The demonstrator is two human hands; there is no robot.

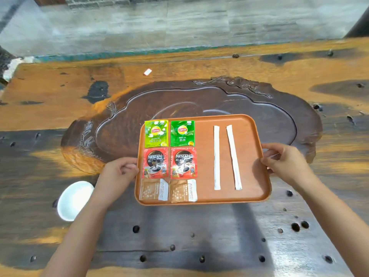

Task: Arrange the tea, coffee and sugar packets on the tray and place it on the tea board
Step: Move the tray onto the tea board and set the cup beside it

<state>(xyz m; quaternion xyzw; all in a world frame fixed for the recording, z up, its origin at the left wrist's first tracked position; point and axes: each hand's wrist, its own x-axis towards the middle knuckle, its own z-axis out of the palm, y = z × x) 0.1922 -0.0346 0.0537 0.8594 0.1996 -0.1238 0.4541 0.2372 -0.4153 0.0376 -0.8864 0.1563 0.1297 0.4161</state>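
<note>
Left hand (119, 172) closed on left rim of tray (205, 154), fingers curled under the edge, thumb on top; right hand (283, 160) closed likewise on right rim, about opposite. Tray held over near edge of tea board (199, 100), far half above the carved basin, near half overhanging the desk (50, 92); contact with the board not determinable from this view. Step in hand, by judgement: carry forward and set down. Advised: keep tray level, since packets lie loose and would slide on any tilt; advance both hands together; lower far edge and near edge at once into the flat of the basin, clear of the raised carved rim; release only once seated. Contents, left block, two columns by three rows: light green tea (156, 133), marked "Lipton", Chinese text below not clearly legible; dark green tea (182, 133), also "Lipton"; two red coffee sachets (155, 163) and (183, 163), each reading "NESCAFÉ"; two brown sugar packets (153, 189) and (182, 190), white end printed "taikoo", read sideways. Right half: two white sticks (216, 156) and (234, 156), near parallel, no readable print. Outward on desk: white bowl (74, 199) just left of left forearm; small white scrap (147, 71) beyond the board, unread.
</note>
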